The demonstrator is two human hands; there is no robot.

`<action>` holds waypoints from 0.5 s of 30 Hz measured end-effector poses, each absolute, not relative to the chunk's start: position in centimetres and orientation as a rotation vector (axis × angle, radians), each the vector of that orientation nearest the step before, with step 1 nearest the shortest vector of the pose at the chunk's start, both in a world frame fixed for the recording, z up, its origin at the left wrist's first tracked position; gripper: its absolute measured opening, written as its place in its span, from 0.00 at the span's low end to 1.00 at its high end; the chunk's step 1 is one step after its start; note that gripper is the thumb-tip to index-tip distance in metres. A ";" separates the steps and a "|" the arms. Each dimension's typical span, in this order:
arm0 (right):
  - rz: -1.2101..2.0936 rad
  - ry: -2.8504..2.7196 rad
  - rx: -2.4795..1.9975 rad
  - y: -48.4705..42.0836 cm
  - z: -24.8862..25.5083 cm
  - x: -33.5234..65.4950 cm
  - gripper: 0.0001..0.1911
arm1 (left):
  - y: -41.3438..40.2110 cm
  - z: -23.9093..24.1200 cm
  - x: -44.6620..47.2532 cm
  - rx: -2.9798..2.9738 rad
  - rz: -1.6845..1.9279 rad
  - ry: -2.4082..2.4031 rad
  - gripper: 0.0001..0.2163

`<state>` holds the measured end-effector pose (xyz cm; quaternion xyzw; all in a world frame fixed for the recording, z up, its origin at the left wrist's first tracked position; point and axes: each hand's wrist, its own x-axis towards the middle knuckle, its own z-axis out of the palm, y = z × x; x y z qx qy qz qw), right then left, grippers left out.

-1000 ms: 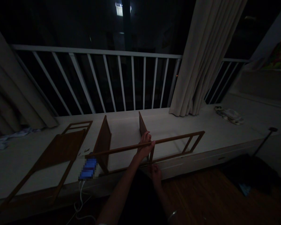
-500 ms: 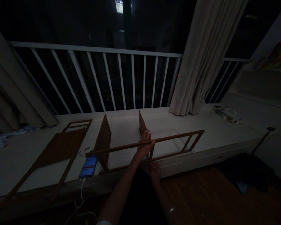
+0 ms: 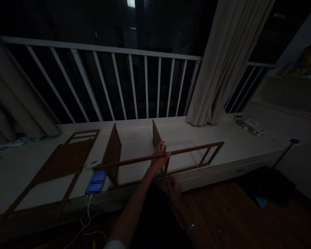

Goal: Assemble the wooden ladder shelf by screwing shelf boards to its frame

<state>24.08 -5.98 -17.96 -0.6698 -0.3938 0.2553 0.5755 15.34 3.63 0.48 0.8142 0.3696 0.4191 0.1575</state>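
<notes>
A brown wooden frame (image 3: 194, 150) with two upright panels lies on its side on the white ledge. My left hand (image 3: 160, 156) is wrapped around its upper rail, close to the middle panel (image 3: 156, 133). Below it, my right hand (image 3: 173, 187) has its fingers pinched together by the lower rail, near the foot of the middle crosspiece. Whatever those fingers may hold is too dark and small to make out. The left panel (image 3: 112, 148) stands near the frame's other end.
Another wooden frame with a flat panel (image 3: 64, 160) lies at the left. A blurred blue-screened device (image 3: 96, 181) with a white cable (image 3: 88, 214) sits at the ledge's edge, near small dark pieces (image 3: 93, 162). White railings (image 3: 145, 86) and curtains (image 3: 228, 62) stand behind; dark cloth (image 3: 266, 186) lies on the floor.
My right hand has turned slightly and shifted a little by the lower rail. The left hand keeps its hold on the upper rail. The camera view has shifted slightly.
</notes>
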 end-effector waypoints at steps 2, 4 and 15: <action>0.560 -0.952 -1.626 -6.2 -17.6 24.2 0.17 | 3.6 0.5 15.3 2.324 1.197 1.058 0.09; 0.542 -0.979 -1.659 -6.3 -17.5 24.1 0.16 | 3.5 0.6 15.3 2.317 1.205 1.060 0.09; 0.795 -0.728 -1.492 -5.1 -19.2 21.9 0.22 | 3.5 0.5 15.3 2.317 1.215 1.060 0.09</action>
